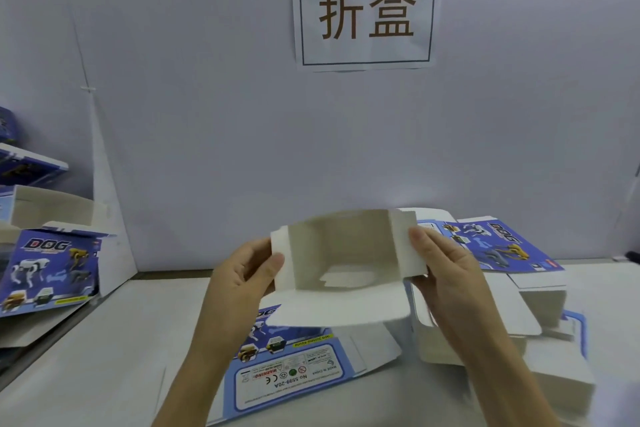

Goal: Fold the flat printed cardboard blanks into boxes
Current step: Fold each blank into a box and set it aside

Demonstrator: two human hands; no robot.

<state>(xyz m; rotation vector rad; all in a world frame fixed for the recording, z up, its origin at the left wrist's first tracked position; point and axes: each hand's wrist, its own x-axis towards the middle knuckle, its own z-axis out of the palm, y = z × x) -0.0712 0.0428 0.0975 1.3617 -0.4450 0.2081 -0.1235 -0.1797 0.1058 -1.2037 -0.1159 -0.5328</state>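
Observation:
I hold a half-formed cardboard box (343, 253) up above the table, its open end facing me so the plain white inside shows. My left hand (242, 274) pinches its left side flap, thumb on the inner face. My right hand (446, 267) grips the right side flap the same way. The box's wide bottom flap (339, 308) hangs out toward me. A flat printed blank (287, 367) with blue dog artwork and a warning label lies on the table under my arms.
A stack of flat blanks (502, 253) lies at the right, some face down and white. Folded blue dog boxes (48, 270) are piled at the left. A white wall with a paper sign (365, 12) stands close behind the table (104, 357).

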